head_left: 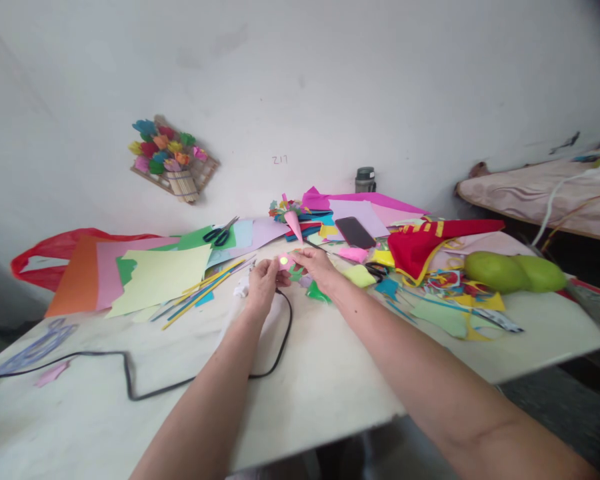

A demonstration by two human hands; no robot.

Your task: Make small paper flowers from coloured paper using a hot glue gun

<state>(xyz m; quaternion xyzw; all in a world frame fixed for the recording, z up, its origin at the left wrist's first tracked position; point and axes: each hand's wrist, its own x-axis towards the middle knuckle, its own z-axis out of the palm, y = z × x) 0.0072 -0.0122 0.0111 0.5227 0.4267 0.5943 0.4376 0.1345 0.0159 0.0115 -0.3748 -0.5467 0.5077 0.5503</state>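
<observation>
Between my two hands is a small pink paper flower (283,261) with a yellow round centre. My left hand (264,283) pinches it from the left side, fingers closed. Thumb and fingers of my right hand (316,265) close on its right side, where a green paper piece (297,273) shows just under the fingertips. Whether the green piece is joined to the flower I cannot tell. Beneath the hands lie a glossy green packet (318,292) and a white plug-like object (241,288), partly covered.
Coloured paper sheets (163,277), scissors (221,233) and thin paper strips (203,293) lie left. A phone (355,233), red cloth (416,250), paper scraps (440,310) and green fruits (513,272) lie right. A black cable (163,389) crosses the table; a pink cone bouquet (293,225) stands behind.
</observation>
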